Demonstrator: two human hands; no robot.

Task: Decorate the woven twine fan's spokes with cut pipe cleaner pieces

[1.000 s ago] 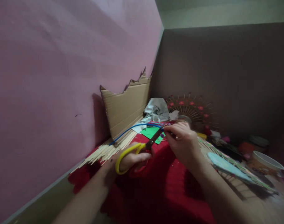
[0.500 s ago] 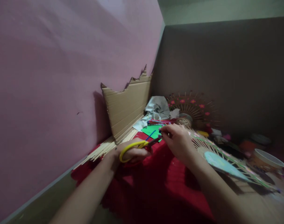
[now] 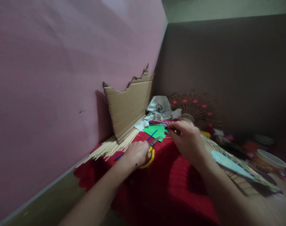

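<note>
My left hand [image 3: 138, 151] is closed around a pair of scissors [image 3: 154, 142] with yellow handles, held low over the red cloth [image 3: 157, 182]. The dark blades point forward and to the right, towards the green paper [image 3: 154, 130]. Up and to the right, my right hand [image 3: 186, 136] is pinched, thumb against fingers. Small dark blue and purple spots show at its fingertips; what it grips is too small to make out. A blue strip [image 3: 152, 135] lies on the green paper beside the blades. Right of my right hand leans a stick frame [image 3: 218, 146] with a pale blue panel [image 3: 230, 163].
Thin wooden sticks [image 3: 110, 147] lie along the left wall under a torn cardboard sheet [image 3: 131, 100]. Behind stand a crumpled grey cloth [image 3: 159, 106] and a round stick piece with pink flowers [image 3: 195, 101]. A tub [image 3: 270, 161] stands at the right.
The scissors have come away from my right hand's fingertips and are now turned differently in my left hand, handles lower. My right hand has shifted slightly right, still pinched.
</note>
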